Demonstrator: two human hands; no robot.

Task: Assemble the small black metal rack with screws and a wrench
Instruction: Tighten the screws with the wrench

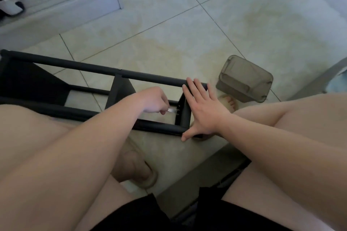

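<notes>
1. Left hand (154, 102) hides most of a silver tool, probably the wrench (171, 110), pinched in curled fingers.
2. Right hand (204, 110) flat, fingers spread, pressing the rack (75, 65) end.
3. Rack on floor (187, 33), left end cropped.

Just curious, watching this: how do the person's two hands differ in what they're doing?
The left hand is curled, pinching a small silver wrench; the right hand lies flat with fingers spread, holding nothing. The left hand reaches inside the black rack; the right hand rests across its end. Both are at the same end.
</notes>
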